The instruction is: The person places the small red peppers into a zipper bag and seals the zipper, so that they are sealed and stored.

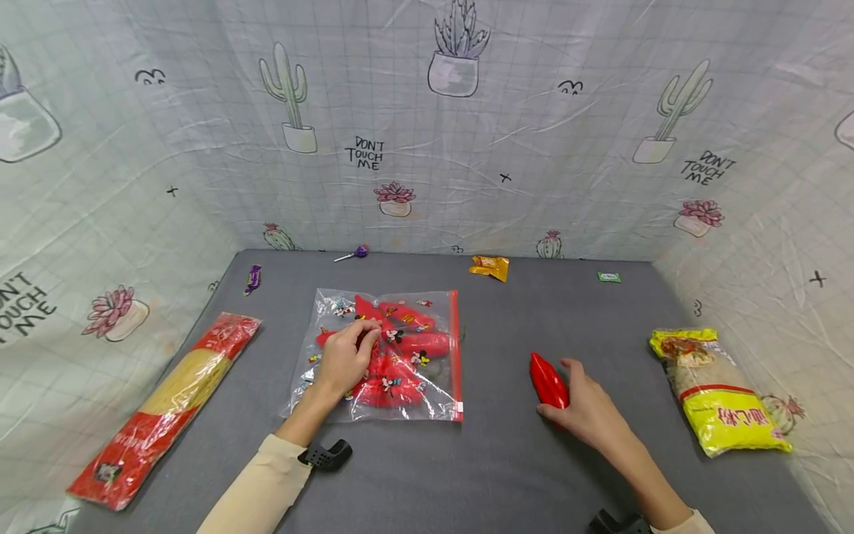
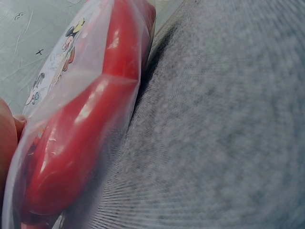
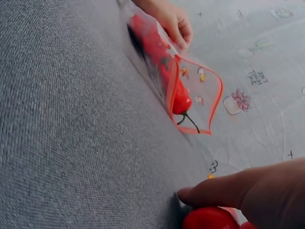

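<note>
A clear zip bag point(image 1: 440, 374) with cartoon prints and a red edge lies at the middle left, several red peppers inside. My left hand point(image 1: 347, 356) pinches its upper sheet over the peppers. In the right wrist view the bag's red-edged mouth point(image 3: 220, 90) gapes, with a pepper point(image 3: 181, 102) and its stem just inside. My right hand point(image 1: 587, 408) is around the near end of a loose red pepper point(image 1: 548, 382), thumb on its left side and index finger on its right, spread wider than the pepper. In the right wrist view a straight digit point(image 3: 214, 191) passes right over this pepper.
A long pack of noodles point(image 1: 180, 400) lies on the left and a yellow bag point(image 1: 717, 393) on the right. Along the back sit a purple candy point(image 1: 253, 279), a lollipop point(image 1: 360, 251), an orange-yellow packet point(image 1: 490, 267) and a green packet point(image 1: 608, 277). Printed cloth walls surround the table.
</note>
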`<act>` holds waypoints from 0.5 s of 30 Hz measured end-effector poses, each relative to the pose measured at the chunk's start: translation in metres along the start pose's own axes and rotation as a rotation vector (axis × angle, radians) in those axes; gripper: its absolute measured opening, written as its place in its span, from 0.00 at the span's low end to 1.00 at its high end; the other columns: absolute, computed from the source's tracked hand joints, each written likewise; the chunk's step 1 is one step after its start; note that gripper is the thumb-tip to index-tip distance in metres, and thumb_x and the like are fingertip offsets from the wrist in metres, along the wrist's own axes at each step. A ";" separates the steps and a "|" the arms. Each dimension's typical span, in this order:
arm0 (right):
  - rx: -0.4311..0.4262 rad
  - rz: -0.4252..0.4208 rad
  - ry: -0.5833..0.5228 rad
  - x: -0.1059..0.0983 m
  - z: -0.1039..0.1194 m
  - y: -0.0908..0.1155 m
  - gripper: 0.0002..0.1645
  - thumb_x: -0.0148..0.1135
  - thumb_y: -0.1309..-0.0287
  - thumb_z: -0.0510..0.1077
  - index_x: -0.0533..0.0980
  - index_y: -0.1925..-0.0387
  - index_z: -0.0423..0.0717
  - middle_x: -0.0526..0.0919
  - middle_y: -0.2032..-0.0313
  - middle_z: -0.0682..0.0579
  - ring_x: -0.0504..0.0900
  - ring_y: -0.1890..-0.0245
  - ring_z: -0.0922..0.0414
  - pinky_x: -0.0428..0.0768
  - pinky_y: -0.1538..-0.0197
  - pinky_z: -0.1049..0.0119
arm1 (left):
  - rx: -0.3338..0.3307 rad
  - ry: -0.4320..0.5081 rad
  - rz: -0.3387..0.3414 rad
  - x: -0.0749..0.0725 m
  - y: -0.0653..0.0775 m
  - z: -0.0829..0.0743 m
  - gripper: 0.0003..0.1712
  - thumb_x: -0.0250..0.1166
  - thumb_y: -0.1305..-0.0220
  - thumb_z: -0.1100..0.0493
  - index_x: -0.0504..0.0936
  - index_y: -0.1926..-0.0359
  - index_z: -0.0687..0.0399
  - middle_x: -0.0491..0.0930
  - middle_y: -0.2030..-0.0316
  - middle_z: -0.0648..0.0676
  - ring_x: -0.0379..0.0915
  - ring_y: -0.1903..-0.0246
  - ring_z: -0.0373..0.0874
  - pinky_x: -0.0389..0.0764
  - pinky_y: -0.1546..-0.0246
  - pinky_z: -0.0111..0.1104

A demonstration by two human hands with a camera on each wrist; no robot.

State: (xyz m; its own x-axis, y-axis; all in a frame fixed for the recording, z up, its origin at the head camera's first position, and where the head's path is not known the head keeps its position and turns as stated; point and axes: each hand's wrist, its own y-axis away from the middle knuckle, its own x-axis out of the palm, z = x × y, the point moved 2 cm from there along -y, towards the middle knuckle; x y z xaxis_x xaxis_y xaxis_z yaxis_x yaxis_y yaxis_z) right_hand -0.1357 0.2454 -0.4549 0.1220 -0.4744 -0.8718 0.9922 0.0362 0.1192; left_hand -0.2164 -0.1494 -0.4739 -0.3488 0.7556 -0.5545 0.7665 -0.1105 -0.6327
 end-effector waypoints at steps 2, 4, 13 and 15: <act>0.008 0.001 0.009 -0.001 -0.002 -0.002 0.48 0.72 0.57 0.53 0.60 0.40 0.35 0.77 0.51 0.36 0.78 0.61 0.49 0.79 0.64 0.56 | 0.000 -0.004 0.002 0.000 0.000 0.000 0.06 0.62 0.37 0.57 0.82 0.62 0.53 0.86 0.62 0.50 0.83 0.64 0.40 0.81 0.64 0.34; 0.009 -0.013 0.011 -0.003 -0.002 -0.005 0.45 0.72 0.56 0.53 0.63 0.42 0.36 0.78 0.52 0.36 0.78 0.62 0.50 0.78 0.65 0.58 | -0.002 -0.008 0.006 0.000 0.001 0.000 0.06 0.62 0.37 0.57 0.82 0.62 0.53 0.86 0.62 0.50 0.83 0.65 0.40 0.81 0.64 0.34; -0.105 -0.117 -0.115 -0.002 0.014 -0.018 0.32 0.72 0.55 0.56 0.68 0.52 0.47 0.80 0.58 0.45 0.75 0.65 0.54 0.72 0.67 0.66 | -0.025 -0.018 0.021 0.000 0.001 0.002 0.07 0.61 0.36 0.55 0.82 0.62 0.53 0.86 0.62 0.50 0.83 0.63 0.42 0.81 0.63 0.36; -0.139 -0.117 -0.148 0.001 0.021 -0.022 0.31 0.73 0.56 0.56 0.69 0.53 0.49 0.80 0.59 0.47 0.75 0.65 0.55 0.72 0.66 0.66 | -0.032 -0.019 0.026 0.000 0.001 0.002 0.08 0.61 0.36 0.55 0.82 0.61 0.52 0.86 0.62 0.50 0.83 0.62 0.42 0.81 0.62 0.36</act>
State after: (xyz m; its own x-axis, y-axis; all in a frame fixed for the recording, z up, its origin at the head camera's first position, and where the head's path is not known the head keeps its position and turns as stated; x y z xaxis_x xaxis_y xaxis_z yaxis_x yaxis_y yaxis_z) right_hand -0.1583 0.2253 -0.4484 0.0108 -0.6058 -0.7956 0.9946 0.0890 -0.0543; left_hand -0.2167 -0.1505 -0.4760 -0.3381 0.7405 -0.5808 0.7923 -0.1091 -0.6003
